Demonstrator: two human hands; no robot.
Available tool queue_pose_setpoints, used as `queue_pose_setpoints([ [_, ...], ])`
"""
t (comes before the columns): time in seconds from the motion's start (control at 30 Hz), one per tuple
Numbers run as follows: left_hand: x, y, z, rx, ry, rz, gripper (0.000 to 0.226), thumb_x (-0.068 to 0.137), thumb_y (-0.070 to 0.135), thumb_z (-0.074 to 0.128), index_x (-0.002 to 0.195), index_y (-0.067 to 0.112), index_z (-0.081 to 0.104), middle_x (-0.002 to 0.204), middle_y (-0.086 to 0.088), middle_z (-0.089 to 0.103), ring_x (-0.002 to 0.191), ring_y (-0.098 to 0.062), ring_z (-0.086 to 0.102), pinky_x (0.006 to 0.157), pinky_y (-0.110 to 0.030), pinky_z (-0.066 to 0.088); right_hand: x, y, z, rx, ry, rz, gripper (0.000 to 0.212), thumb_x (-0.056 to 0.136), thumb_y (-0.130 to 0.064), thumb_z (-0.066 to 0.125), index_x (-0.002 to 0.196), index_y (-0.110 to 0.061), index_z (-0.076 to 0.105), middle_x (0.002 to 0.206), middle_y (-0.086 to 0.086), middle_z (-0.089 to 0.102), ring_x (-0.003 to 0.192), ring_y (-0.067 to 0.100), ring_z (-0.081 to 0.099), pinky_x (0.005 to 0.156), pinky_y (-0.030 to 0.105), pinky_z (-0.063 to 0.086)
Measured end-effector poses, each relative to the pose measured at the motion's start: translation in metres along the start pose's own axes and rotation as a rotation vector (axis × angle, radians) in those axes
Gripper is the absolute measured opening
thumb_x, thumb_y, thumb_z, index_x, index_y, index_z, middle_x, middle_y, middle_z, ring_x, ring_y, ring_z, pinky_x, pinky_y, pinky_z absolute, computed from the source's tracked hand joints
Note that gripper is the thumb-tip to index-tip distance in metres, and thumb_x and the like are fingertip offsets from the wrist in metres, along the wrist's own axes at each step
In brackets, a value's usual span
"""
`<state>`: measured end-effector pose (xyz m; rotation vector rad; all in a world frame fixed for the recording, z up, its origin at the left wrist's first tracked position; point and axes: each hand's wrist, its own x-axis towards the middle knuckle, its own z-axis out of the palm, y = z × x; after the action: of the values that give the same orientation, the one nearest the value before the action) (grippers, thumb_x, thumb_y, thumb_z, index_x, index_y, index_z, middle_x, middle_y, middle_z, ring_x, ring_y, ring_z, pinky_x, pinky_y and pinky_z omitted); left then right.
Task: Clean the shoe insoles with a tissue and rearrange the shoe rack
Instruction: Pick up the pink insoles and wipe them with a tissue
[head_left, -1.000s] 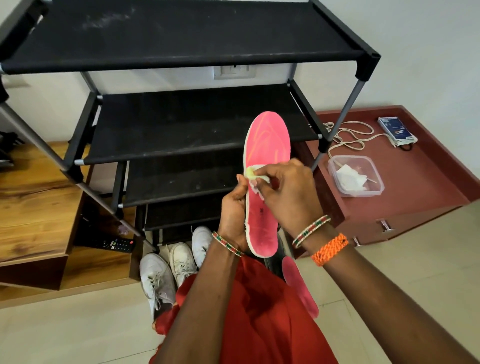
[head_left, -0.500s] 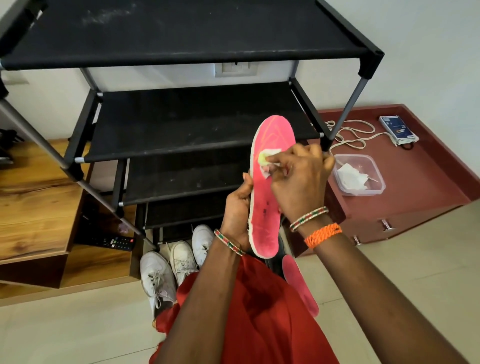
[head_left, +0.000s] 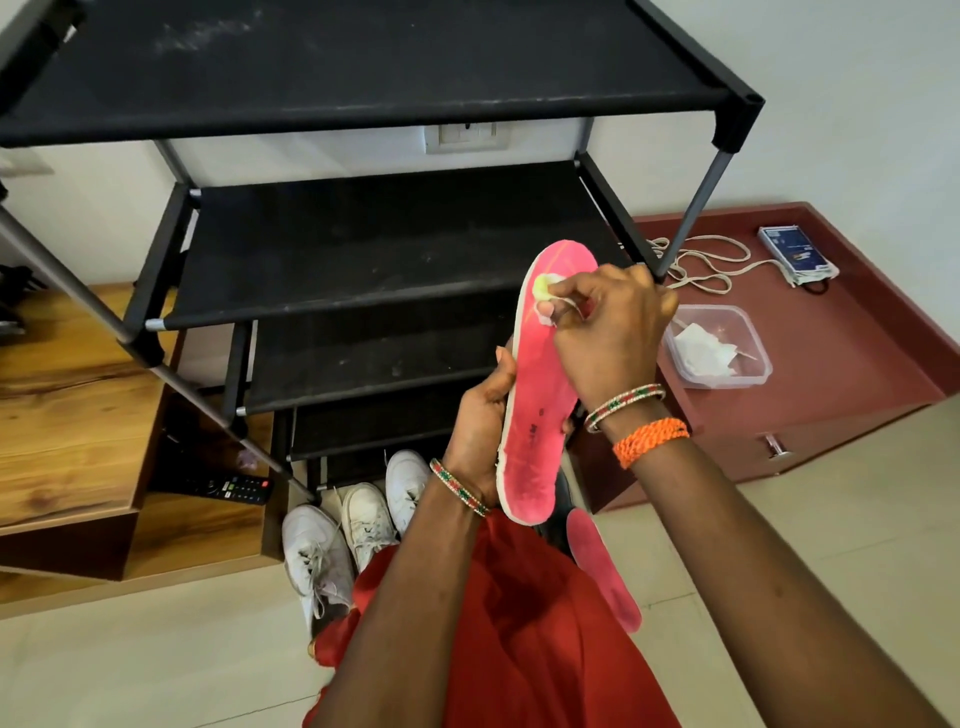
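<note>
I look down at a pale tiled floor (head_left: 130, 670) against a white wall (head_left: 831, 104). A black fabric shoe rack (head_left: 363, 249) with dusty tiers fills the view from 10 to 1 o'clock. At centre, my left hand (head_left: 478, 421) grips a pink insole (head_left: 540, 395) by its lower edge, fingers curled behind it, holding it upright. My right hand (head_left: 608, 332) pinches a small white tissue (head_left: 545, 288) against the insole's toe end. A second pink insole (head_left: 602, 566) lies at 5 o'clock beside my red garment (head_left: 519, 649). Three white sneakers (head_left: 363, 525) stand on the floor under the rack at 7 o'clock. At 9 o'clock is a wooden unit (head_left: 62, 415) with a remote control (head_left: 234, 488). At 3 o'clock a maroon cabinet (head_left: 857, 374) carries a clear plastic tub (head_left: 758, 364) with tissues inside, a cord (head_left: 711, 265) and a blue packet (head_left: 795, 254)
</note>
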<state>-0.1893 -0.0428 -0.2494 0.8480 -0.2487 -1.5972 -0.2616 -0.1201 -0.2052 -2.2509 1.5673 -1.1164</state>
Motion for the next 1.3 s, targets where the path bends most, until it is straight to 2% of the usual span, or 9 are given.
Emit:
queue_pose_setpoints([
  [0.1, 0.002, 0.0, 0.0, 0.015, -0.006, 0.005, 0.049, 0.097, 0.046, 0.028, 0.099, 0.015, 0.067, 0.069, -0.003, 0.068, 0.058, -0.017, 0.061, 0.056, -0.024, 0.051, -0.003, -0.006, -0.004, 0.106, -0.043, 0.035, 0.025, 0.07, -0.002, 0.074, 0.089, -0.018, 0.072, 0.078, -0.002, 0.066, 0.084, 0.023, 0.057, 0.08, 0.042, 0.046],
  [0.17, 0.002, 0.0, 0.0, 0.002, -0.025, 0.006, 0.054, 0.098, 0.045, 0.028, 0.088, 0.016, 0.072, 0.071, -0.003, 0.069, 0.061, -0.015, 0.063, 0.059, -0.023, 0.052, -0.013, -0.01, -0.009, 0.136, -0.107, 0.047, 0.03, 0.073, -0.003, 0.073, 0.098, -0.018, 0.068, 0.067, -0.011, 0.055, 0.082, 0.018, 0.056, 0.082, 0.031, 0.044],
  [0.23, 0.001, 0.001, 0.001, 0.009, -0.037, 0.011, 0.051, 0.099, 0.043, 0.026, 0.095, 0.013, 0.067, 0.075, -0.004, 0.069, 0.065, -0.016, 0.063, 0.061, -0.023, 0.053, -0.02, -0.012, -0.012, 0.206, -0.15, 0.054, 0.032, 0.072, -0.005, 0.076, 0.1, -0.017, 0.068, 0.062, -0.017, 0.049, 0.076, 0.015, 0.058, 0.079, 0.026, 0.045],
  [0.47, 0.003, -0.001, 0.005, 0.061, -0.03, -0.005, 0.051, 0.097, 0.046, 0.029, 0.125, 0.011, 0.052, 0.069, -0.007, 0.066, 0.056, -0.02, 0.057, 0.053, -0.026, 0.049, 0.008, 0.004, -0.001, 0.152, -0.02, 0.085, 0.014, 0.071, -0.011, 0.075, 0.081, -0.021, 0.074, 0.076, 0.0, 0.071, 0.078, 0.028, 0.063, 0.078, 0.047, 0.05],
  [0.67, 0.003, -0.001, 0.004, -0.032, -0.027, 0.01, 0.048, 0.092, 0.045, 0.036, 0.082, 0.016, 0.074, 0.071, -0.005, 0.067, 0.064, -0.017, 0.062, 0.06, -0.025, 0.051, -0.015, -0.003, 0.001, 0.231, -0.194, -0.005, 0.015, 0.072, -0.006, 0.071, 0.074, -0.021, 0.073, 0.07, -0.007, 0.064, 0.081, 0.024, 0.061, 0.081, 0.049, 0.048],
  [0.8, 0.005, 0.0, 0.005, 0.008, -0.035, -0.024, 0.047, 0.097, 0.046, 0.028, 0.107, 0.013, 0.06, 0.083, -0.007, 0.066, 0.07, -0.019, 0.06, 0.059, -0.027, 0.05, 0.003, 0.0, -0.005, 0.055, -0.132, -0.014, 0.011, 0.076, -0.014, 0.07, 0.078, -0.024, 0.074, 0.075, -0.006, 0.07, 0.089, 0.021, 0.058, 0.082, 0.027, 0.025],
  [0.93, 0.006, -0.004, 0.004, 0.051, -0.052, -0.052, 0.054, 0.097, 0.048, 0.03, 0.128, 0.01, 0.05, 0.076, -0.008, 0.065, 0.059, -0.019, 0.059, 0.052, -0.025, 0.051, 0.025, 0.007, -0.005, 0.006, -0.053, 0.052, 0.006, 0.08, -0.02, 0.07, 0.082, -0.024, 0.073, 0.081, -0.003, 0.071, 0.094, 0.023, 0.058, 0.078, 0.028, 0.023],
  [1.1, 0.007, -0.004, 0.001, 0.05, -0.054, -0.037, 0.048, 0.096, 0.047, 0.029, 0.106, 0.01, 0.059, 0.074, -0.007, 0.064, 0.062, -0.02, 0.057, 0.054, -0.027, 0.049, -0.002, -0.001, -0.007, 0.095, -0.156, -0.021, 0.014, 0.077, -0.007, 0.071, 0.077, -0.021, 0.074, 0.069, -0.012, 0.056, 0.09, 0.019, 0.053, 0.084, 0.033, 0.033],
  [1.3, 0.013, -0.007, 0.004, 0.032, -0.027, -0.062, 0.052, 0.094, 0.048, 0.033, 0.125, 0.009, 0.051, 0.085, -0.01, 0.058, 0.065, -0.02, 0.054, 0.053, -0.026, 0.049, 0.024, 0.014, -0.002, -0.039, -0.111, 0.054, 0.013, 0.08, -0.014, 0.068, 0.081, -0.026, 0.072, 0.078, -0.005, 0.069, 0.094, 0.023, 0.056, 0.087, 0.029, 0.025],
])
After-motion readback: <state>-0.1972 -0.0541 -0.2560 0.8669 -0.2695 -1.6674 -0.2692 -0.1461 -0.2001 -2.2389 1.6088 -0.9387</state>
